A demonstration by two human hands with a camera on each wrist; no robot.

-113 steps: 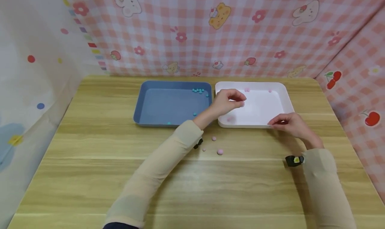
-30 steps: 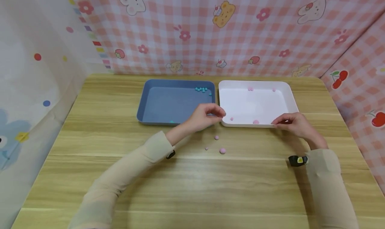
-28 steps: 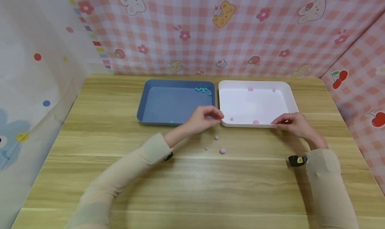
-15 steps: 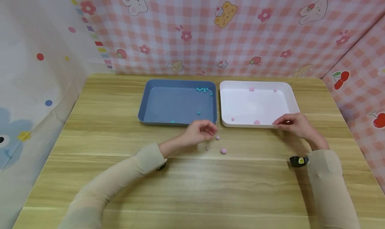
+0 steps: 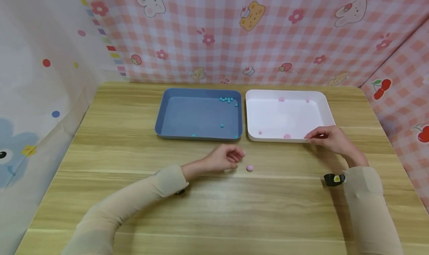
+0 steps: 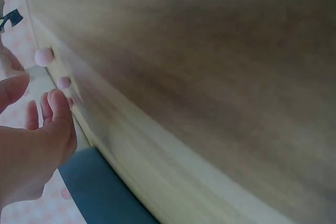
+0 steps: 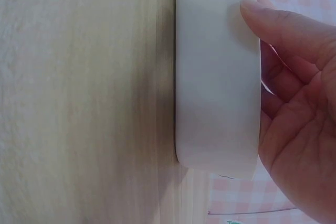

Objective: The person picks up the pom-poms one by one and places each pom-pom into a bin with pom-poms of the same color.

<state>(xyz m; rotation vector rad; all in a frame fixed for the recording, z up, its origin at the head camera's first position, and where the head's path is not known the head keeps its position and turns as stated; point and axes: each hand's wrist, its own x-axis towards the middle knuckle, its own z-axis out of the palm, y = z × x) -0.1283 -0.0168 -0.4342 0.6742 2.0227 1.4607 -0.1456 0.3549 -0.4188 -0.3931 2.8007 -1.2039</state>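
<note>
My left hand hovers low over the table, its fingers loosely bent and thumb apart, holding nothing. Just beyond its fingertips lies a pink ball; a smaller pink ball peeks out at the fingers. In the left wrist view, pink balls line up past that hand. My right hand pinches the front rim of the white tray, with the thumb against the outer wall and the other fingers inside. Several pink balls sit in this tray.
A blue-grey tray stands left of the white one, with a narrow gap between. Several teal balls lie in it, mostly in the back right corner. A pink checked cloth hangs behind the wooden table.
My left hand has come from over the white tray, left and down past the blue-grey tray's near corner, to the loose pink balls. Another pink ball shows in the white tray. My right hand stays put.
</note>
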